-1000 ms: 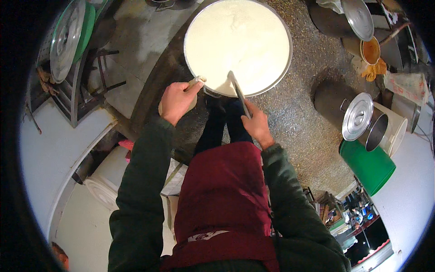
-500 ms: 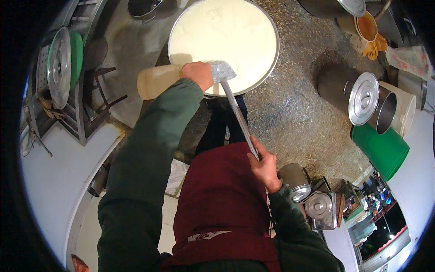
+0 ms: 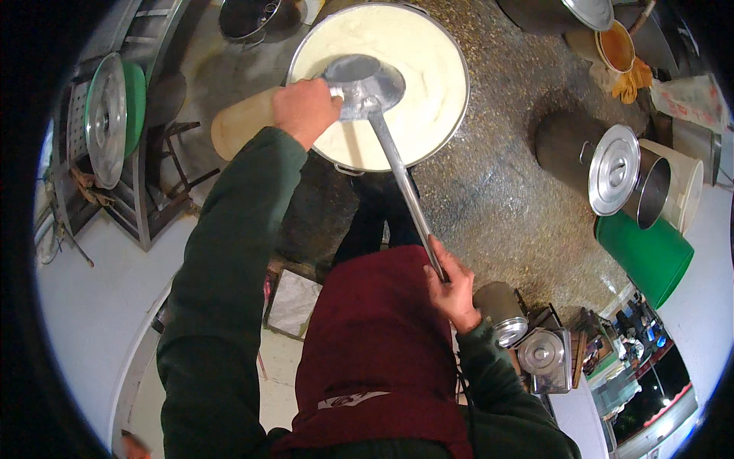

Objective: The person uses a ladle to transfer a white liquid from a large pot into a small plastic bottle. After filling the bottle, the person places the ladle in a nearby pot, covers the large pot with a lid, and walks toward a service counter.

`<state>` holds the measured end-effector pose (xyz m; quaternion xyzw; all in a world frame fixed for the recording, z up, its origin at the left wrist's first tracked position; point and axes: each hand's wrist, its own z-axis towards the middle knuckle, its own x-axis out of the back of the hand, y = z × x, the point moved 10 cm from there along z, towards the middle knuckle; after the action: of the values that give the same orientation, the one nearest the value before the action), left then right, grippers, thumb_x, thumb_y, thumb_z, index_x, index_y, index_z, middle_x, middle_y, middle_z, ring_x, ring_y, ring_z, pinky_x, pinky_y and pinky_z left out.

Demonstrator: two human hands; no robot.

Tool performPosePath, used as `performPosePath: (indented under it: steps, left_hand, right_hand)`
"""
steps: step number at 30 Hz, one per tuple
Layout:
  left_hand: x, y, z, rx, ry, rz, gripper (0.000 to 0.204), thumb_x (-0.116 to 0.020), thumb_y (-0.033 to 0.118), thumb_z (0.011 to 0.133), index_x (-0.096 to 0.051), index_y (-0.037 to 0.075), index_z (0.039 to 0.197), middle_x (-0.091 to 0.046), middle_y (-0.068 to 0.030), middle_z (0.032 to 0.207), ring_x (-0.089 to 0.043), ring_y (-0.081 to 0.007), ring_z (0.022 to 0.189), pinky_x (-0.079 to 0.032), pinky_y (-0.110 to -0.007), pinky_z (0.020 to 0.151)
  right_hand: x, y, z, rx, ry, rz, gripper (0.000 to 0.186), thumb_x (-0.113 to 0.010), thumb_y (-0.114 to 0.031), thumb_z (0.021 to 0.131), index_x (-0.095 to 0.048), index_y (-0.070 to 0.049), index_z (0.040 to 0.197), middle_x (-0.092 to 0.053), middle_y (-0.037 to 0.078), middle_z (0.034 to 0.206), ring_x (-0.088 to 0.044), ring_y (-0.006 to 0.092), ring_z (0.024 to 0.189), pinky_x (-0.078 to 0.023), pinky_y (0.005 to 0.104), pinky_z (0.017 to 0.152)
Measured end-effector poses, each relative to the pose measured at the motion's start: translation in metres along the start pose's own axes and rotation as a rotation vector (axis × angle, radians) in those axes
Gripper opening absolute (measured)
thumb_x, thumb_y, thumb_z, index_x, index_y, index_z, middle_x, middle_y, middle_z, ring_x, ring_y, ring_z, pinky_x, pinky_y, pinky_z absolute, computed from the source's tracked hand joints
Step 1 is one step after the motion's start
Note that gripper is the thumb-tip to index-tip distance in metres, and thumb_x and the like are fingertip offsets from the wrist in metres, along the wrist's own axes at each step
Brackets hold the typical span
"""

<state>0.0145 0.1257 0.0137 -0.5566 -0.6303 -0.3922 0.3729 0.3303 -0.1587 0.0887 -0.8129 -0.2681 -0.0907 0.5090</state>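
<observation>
A wide metal pot (image 3: 462,99) of creamy white liquid (image 3: 424,92) stands before my legs. My right hand (image 3: 451,287) grips a long metal ladle handle (image 3: 405,183) low at my apron. The ladle's broad head (image 3: 371,84) is raised over the pot's left half. My left hand (image 3: 304,111) is closed on a beige plastic jug (image 3: 241,126), held at the pot's left rim next to the ladle head; its mouth is near the ladle, and whether they touch I cannot tell.
Lidded metal pots (image 3: 613,168), a white bucket (image 3: 684,183) and a green barrel (image 3: 642,260) stand at right. An orange bucket (image 3: 615,46) is farther back. A metal rack (image 3: 141,214) with lids is at left. A dark pot (image 3: 241,19) sits behind.
The ladle head has come up out of the liquid and toward the jug. My right hand has drawn down toward my apron. My left hand with the jug has moved upward.
</observation>
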Motion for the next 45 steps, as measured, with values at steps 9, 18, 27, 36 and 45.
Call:
performPosePath:
  steps: [9,18,27,36,45]
  left_hand:
    - [0.009,-0.073,-0.073,0.177,0.141,-0.800,0.054,-0.080,0.047,0.100,-0.072,-0.004,0.085,-0.061,-0.0139,0.066,-0.055,-0.0219,0.060,-0.044,-0.041,0.062]
    - [-0.072,-0.092,-0.174,0.312,0.106,-1.396,0.050,-0.077,0.033,0.108,-0.063,0.002,0.071,-0.053,0.0059,0.066,-0.045,-0.0031,0.063,-0.035,-0.028,0.058]
    - [-0.107,-0.100,-0.237,0.460,0.112,-1.359,0.052,-0.075,0.032,0.107,-0.059,0.002,0.068,-0.052,0.0031,0.064,-0.046,-0.0049,0.064,-0.037,-0.029,0.059]
    - [-0.124,-0.120,-0.260,0.483,0.161,-1.424,0.052,-0.076,0.034,0.108,-0.059,0.002,0.070,-0.050,0.0047,0.065,-0.044,-0.0034,0.065,-0.035,-0.029,0.058]
    - [-0.120,-0.131,-0.259,0.503,0.199,-1.397,0.054,-0.076,0.035,0.107,-0.058,0.002,0.068,-0.048,0.0052,0.064,-0.042,-0.0037,0.064,-0.034,-0.029,0.058]
  right_hand:
    - [-0.001,-0.047,0.086,0.282,0.159,-0.080,0.065,-0.074,0.004,0.094,-0.062,-0.008,0.157,-0.075,0.027,0.122,-0.076,0.0462,0.104,-0.062,0.0449,0.089]
    - [-0.028,-0.049,0.176,0.129,0.126,-0.208,0.056,-0.072,-0.004,0.097,-0.064,-0.006,0.153,-0.074,0.033,0.127,-0.074,0.0500,0.113,-0.063,0.0509,0.093]
    - [-0.029,-0.070,0.277,0.117,0.049,-0.422,0.053,-0.070,-0.018,0.096,-0.071,-0.010,0.148,-0.080,0.028,0.101,-0.082,0.0381,0.089,-0.063,0.0469,0.085]
    - [-0.047,-0.047,0.330,-0.189,-0.117,-0.265,0.060,-0.063,-0.008,0.093,-0.067,-0.005,0.152,-0.074,0.014,0.080,-0.069,0.0183,0.058,-0.054,0.0349,0.048]
    - [-0.075,-0.015,0.341,-0.215,-0.202,-0.308,0.064,-0.063,-0.007,0.090,-0.065,-0.001,0.154,-0.075,0.015,0.080,-0.070,0.0192,0.058,-0.056,0.0346,0.050]
